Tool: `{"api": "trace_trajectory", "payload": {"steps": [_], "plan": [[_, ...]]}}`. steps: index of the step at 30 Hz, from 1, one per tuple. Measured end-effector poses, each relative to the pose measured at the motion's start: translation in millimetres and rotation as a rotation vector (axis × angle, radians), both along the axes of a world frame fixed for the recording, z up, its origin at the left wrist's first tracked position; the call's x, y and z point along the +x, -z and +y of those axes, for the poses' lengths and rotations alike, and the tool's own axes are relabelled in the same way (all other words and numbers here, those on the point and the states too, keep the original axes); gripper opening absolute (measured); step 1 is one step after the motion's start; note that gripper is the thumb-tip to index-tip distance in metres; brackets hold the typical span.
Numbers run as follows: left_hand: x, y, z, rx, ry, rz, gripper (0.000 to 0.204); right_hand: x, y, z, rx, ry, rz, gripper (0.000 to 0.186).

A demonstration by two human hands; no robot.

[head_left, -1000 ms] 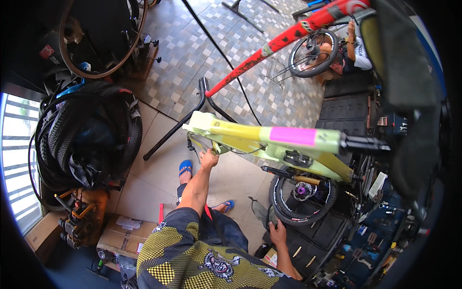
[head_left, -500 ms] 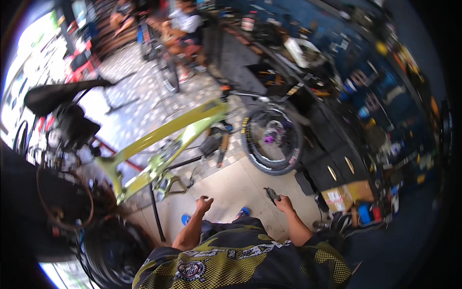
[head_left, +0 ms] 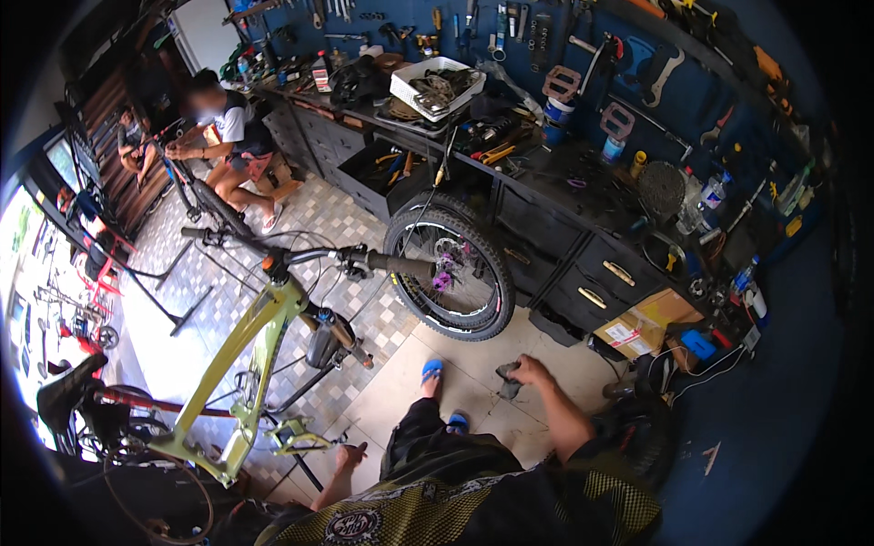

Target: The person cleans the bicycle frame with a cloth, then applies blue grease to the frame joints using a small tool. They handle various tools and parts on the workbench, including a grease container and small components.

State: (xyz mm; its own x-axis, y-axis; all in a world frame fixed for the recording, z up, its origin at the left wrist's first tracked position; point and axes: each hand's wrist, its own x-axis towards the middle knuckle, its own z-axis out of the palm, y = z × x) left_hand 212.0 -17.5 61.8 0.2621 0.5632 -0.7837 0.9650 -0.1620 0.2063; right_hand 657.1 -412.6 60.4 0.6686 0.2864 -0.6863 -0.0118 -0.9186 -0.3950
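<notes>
My right hand (head_left: 532, 373) is closed on a crumpled dark grey rag (head_left: 508, 382), which hangs below the fingers above the tiles. Low at my left side, my left hand (head_left: 349, 457) holds nothing, its fingers partly stretched out. It is nearest to the rear end of a yellow-green bicycle frame (head_left: 270, 314), apparently without touching it. The frame stands to my left with its handlebar (head_left: 320, 256) and a fork attached. Ahead of me, mountain bike wheels (head_left: 487, 282) with purple hubs stand together against the drawers.
A black workbench with drawers (head_left: 583, 282) runs along the right, one drawer (head_left: 364, 182) pulled out. On it sits a white basket (head_left: 435, 91) of parts. Tools hang on the blue wall. A cardboard box (head_left: 642, 323) stands at right. Another person (head_left: 232, 127) sits by a bicycle at far left.
My view has turned toward the workbench, and the bicycle frame now appears farther left and lower. My left hand has dropped lower. The rag stays in my right hand; one foot is farther forward.
</notes>
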Motion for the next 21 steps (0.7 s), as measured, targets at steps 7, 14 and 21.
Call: {"api": "trace_trajectory", "payload": {"steps": [7, 14, 21], "plan": [[99, 40, -25, -0.076, 0.382, -0.034, 0.043, 267, -163, 53, 0.354, -0.034, -0.368, 0.044], [244, 48, 20, -0.433, 0.079, -0.327, 0.054, 423, -313, 107, 0.564, 0.283, -1.095, 0.051], [387, 9, 39, -0.162, -0.253, -0.892, 0.038, 501, -264, 120, 0.770, 0.418, -0.657, 0.042]]}}
